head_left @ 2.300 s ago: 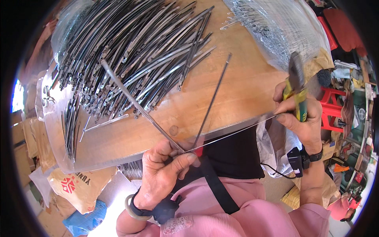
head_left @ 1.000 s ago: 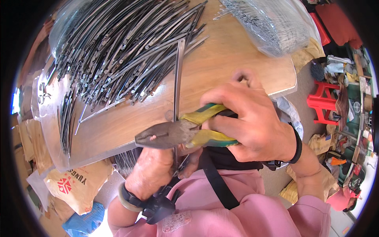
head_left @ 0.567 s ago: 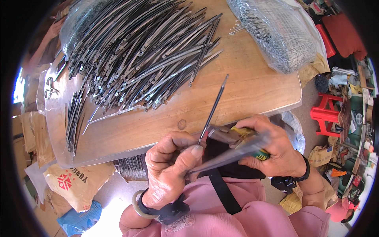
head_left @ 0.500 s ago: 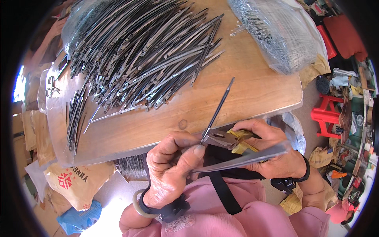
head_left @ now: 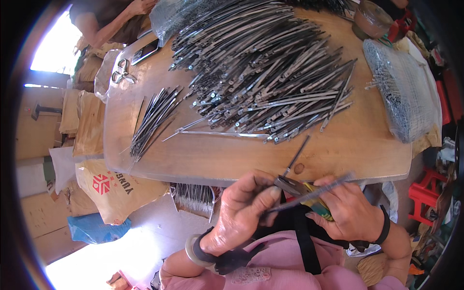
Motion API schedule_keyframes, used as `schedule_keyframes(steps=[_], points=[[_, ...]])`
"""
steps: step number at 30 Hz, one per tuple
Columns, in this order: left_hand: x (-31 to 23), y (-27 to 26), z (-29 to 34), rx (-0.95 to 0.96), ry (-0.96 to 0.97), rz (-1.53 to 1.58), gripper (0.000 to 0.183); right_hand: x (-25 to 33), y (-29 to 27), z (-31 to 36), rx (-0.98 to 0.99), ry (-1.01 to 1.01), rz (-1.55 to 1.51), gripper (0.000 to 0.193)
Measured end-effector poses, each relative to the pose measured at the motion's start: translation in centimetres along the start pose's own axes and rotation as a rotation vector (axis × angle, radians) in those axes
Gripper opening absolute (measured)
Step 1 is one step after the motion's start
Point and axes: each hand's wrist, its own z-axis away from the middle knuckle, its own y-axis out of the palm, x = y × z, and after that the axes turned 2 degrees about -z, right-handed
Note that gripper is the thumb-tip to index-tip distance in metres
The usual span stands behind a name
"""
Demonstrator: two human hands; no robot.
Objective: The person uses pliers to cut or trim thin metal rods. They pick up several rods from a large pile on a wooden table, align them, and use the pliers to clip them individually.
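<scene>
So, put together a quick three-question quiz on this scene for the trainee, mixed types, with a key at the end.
1. Multiple choice: which of the person's hands grips the pliers?
A) Left
B) Right
C) Neither

2. True or false: the small bundle of dark strips lies to the right of the large pile.

3. Fill in the blank: the stool at the right of the picture is coloured ____.

Key
1. B, the right hand.
2. False; the small bundle lies to the left of the large pile.
3. Red.
</scene>
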Motion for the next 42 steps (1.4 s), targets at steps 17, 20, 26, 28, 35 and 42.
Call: schedule_keyframes(steps=[17, 20, 26, 28, 35, 42], points=[[-4.4, -12.8, -5.3, -0.357, 0.728, -1.268, 0.052, -5.9, -1.2, -2.1, -0.387, 0.309, -0.206, 0.039], [-4.2, -13.8, -4.2, -0.339, 0.756, -1.325, 0.043, -6.0, -1.2, -2.1, -0.379, 0.305, -0.196, 0.037], [-4.5, -17.0, 0.4, -0.601, 0.661, -1.468, 0.029, -5.8, -0.9, -1.8, -0.427, 0.351, -0.278, 0.032], [-4.8, -18.4, 0.3, -0.776, 0.495, -1.373, 0.023, -6.0, -1.1, -2.0, -0.397, 0.306, -0.242, 0.029], [-5.2, -19.0, -1.1, -0.759, 0.462, -1.622, 0.044, -6.9, -6.2, 1.2, -0.687, 0.329, -0.409, 0.02], [-7.5, -0.6, 1.1, -0.294, 0.894, -1.106, 0.037, -9.1, -9.5, -2.2, -0.599, 0.192, 0.225, 0.014]])
